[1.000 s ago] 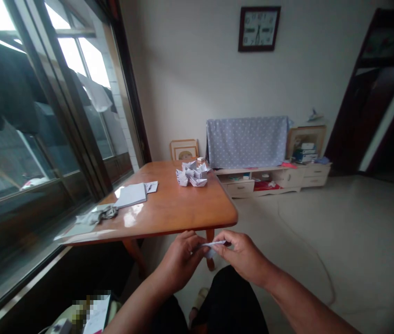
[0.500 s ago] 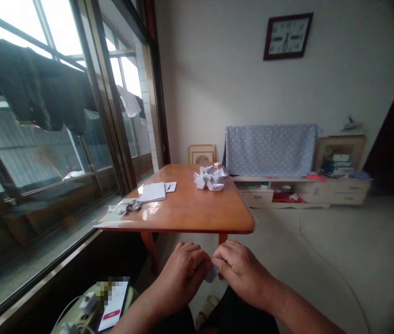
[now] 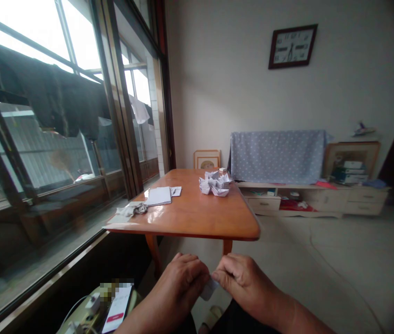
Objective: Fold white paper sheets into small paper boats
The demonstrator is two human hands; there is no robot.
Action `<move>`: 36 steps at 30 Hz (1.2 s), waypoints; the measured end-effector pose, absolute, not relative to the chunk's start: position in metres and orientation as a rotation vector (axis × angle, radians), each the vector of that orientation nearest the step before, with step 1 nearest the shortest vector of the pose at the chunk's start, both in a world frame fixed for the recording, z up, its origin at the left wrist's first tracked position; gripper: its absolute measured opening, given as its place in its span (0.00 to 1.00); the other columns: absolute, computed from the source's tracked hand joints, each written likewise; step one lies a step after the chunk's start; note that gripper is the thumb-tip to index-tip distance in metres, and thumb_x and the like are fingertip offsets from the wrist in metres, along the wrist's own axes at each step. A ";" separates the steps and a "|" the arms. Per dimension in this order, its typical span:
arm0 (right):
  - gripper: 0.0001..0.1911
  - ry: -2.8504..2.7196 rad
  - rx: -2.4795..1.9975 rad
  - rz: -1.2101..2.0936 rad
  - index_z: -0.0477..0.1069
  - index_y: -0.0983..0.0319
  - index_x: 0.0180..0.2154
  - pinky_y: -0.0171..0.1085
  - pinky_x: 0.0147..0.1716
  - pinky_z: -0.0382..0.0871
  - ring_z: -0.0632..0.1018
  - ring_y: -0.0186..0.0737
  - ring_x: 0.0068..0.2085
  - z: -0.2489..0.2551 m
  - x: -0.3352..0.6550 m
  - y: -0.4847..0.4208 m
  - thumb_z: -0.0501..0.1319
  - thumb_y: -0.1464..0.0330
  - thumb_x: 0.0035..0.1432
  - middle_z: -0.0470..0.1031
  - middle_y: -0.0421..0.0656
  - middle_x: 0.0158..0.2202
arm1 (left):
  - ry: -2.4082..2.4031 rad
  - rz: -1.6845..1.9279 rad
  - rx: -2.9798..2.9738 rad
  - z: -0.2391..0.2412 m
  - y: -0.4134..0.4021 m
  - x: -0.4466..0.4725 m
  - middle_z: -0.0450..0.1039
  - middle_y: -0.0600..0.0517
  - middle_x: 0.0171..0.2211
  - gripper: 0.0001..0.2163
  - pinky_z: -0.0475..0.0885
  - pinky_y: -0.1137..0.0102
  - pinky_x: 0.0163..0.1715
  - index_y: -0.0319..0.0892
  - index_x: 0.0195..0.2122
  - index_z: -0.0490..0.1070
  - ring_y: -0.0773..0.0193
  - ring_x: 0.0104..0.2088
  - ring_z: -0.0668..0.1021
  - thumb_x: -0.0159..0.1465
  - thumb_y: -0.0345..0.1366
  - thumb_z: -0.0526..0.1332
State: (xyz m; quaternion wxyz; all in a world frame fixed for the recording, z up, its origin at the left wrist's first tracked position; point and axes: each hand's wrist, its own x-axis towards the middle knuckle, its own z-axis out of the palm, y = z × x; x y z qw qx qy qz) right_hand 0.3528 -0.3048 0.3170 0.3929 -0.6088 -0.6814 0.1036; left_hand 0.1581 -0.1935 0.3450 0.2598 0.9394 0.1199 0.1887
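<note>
Matt pale paper slip (image 3: 208,289), glossy varnished wooden tabletop (image 3: 200,219), soft dotted cotton-like cloth (image 3: 276,157)

Daylight enters from the left through the tall dark-framed glass window (image 3: 79,32), its panes overexposed. Glare streaks the glossy orange wooden tabletop (image 3: 157,212). Corners fall dim, lines bow toward the edges from wide-lens distortion, and a pixelated square mosaic patch (image 3: 116,284) obscures detail at lower left.
</note>
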 end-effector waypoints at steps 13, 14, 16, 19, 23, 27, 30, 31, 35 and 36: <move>0.24 -1.536 -1.434 0.604 0.69 0.60 0.27 0.35 0.30 0.62 0.73 0.36 0.28 0.305 0.356 -0.306 0.54 0.53 0.70 0.71 0.39 0.24 | 0.349 0.540 2.343 0.341 -0.196 0.149 0.70 0.53 0.32 0.14 0.64 0.72 0.37 0.42 0.34 0.71 0.65 0.35 0.72 0.74 0.42 0.53; 0.24 -1.494 -1.425 0.637 0.70 0.60 0.27 0.35 0.30 0.61 0.72 0.36 0.28 0.301 0.358 -0.305 0.54 0.52 0.70 0.71 0.39 0.24 | 0.350 0.548 2.323 0.339 -0.196 0.149 0.70 0.53 0.32 0.14 0.64 0.72 0.37 0.42 0.34 0.71 0.65 0.34 0.72 0.73 0.41 0.54; 0.24 -1.371 -1.413 0.660 0.71 0.60 0.28 0.36 0.31 0.62 0.71 0.36 0.28 0.295 0.361 -0.303 0.54 0.51 0.69 0.70 0.39 0.23 | 0.364 0.593 2.257 0.333 -0.194 0.149 0.70 0.52 0.31 0.13 0.65 0.72 0.36 0.41 0.33 0.71 0.65 0.34 0.72 0.73 0.41 0.55; 0.23 -1.141 -1.343 0.641 0.73 0.61 0.32 0.38 0.35 0.63 0.72 0.39 0.32 0.291 0.359 -0.298 0.56 0.50 0.67 0.72 0.41 0.27 | 0.401 0.680 2.097 0.321 -0.189 0.153 0.70 0.53 0.30 0.13 0.65 0.73 0.34 0.40 0.32 0.71 0.66 0.32 0.72 0.72 0.41 0.57; 0.19 -1.083 -1.168 0.821 0.74 0.61 0.37 0.38 0.37 0.64 0.71 0.38 0.33 0.293 0.340 -0.292 0.61 0.52 0.65 0.73 0.40 0.31 | 0.376 0.687 1.896 0.308 -0.187 0.161 0.71 0.53 0.28 0.13 0.65 0.74 0.31 0.39 0.33 0.72 0.67 0.30 0.71 0.70 0.43 0.59; 0.16 -1.025 -1.149 0.862 0.74 0.62 0.33 0.35 0.31 0.61 0.67 0.35 0.30 0.288 0.324 -0.286 0.65 0.54 0.63 0.68 0.37 0.27 | 0.349 0.678 1.815 0.304 -0.190 0.166 0.73 0.52 0.29 0.13 0.66 0.73 0.32 0.38 0.34 0.73 0.66 0.31 0.72 0.69 0.43 0.61; 0.17 -0.989 -1.158 0.816 0.73 0.62 0.31 0.35 0.30 0.60 0.66 0.35 0.30 0.283 0.322 -0.284 0.65 0.55 0.62 0.67 0.37 0.26 | 0.386 0.702 1.807 0.302 -0.189 0.166 0.73 0.52 0.30 0.13 0.65 0.74 0.32 0.38 0.35 0.73 0.66 0.31 0.72 0.68 0.44 0.63; 0.17 -0.977 -1.158 0.807 0.73 0.62 0.31 0.35 0.30 0.60 0.66 0.35 0.30 0.282 0.323 -0.284 0.65 0.55 0.63 0.68 0.37 0.26 | 0.405 0.711 1.810 0.302 -0.189 0.166 0.73 0.52 0.29 0.13 0.65 0.74 0.32 0.38 0.34 0.73 0.66 0.30 0.71 0.67 0.44 0.63; 0.17 -0.919 -1.140 0.792 0.73 0.62 0.32 0.36 0.32 0.61 0.67 0.36 0.31 0.281 0.323 -0.285 0.64 0.54 0.63 0.70 0.38 0.27 | 0.428 0.693 1.805 0.300 -0.187 0.164 0.73 0.52 0.29 0.14 0.65 0.73 0.32 0.38 0.35 0.73 0.65 0.31 0.72 0.68 0.45 0.62; 0.17 -0.903 -1.128 0.803 0.72 0.62 0.32 0.36 0.32 0.61 0.67 0.36 0.31 0.281 0.322 -0.286 0.64 0.54 0.63 0.70 0.38 0.27 | 0.424 0.688 1.801 0.300 -0.187 0.164 0.73 0.52 0.29 0.14 0.66 0.72 0.33 0.38 0.35 0.74 0.65 0.31 0.72 0.68 0.45 0.62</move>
